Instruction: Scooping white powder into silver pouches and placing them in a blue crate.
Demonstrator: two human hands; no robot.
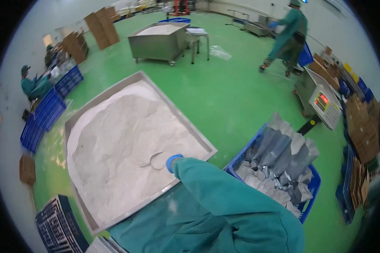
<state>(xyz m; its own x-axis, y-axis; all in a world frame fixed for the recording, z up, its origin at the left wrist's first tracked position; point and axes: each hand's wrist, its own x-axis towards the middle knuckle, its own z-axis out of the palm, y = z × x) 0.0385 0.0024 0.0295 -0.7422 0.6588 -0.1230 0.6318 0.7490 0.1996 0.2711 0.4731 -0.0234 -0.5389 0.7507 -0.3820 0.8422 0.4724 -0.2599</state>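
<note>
White powder (pixel 126 136) fills a large square stainless-steel bin (pixel 180 114) before me. My right hand (pixel 174 163), in a blue glove and a green sleeve, is over the powder near the bin's right corner. Just left of it a round metal-rimmed scoop or strainer (pixel 156 160) lies at the powder; its outline is faint, and whether my fingers hold it cannot be made out. My left hand is out of view. Right of my arm a blue plastic crate (pixel 315 189) holds several silvery foil bags (pixel 278 151).
A digital scale display (pixel 324 106) stands beyond the crate. Another powder bin on casters (pixel 158 44) and a metal stool (pixel 198 33) are farther off. A co-worker (pixel 291 34) is at upper right, others (pixel 38 83) at left by blue crates (pixel 49 109). A dark crate (pixel 60 224) is lower left.
</note>
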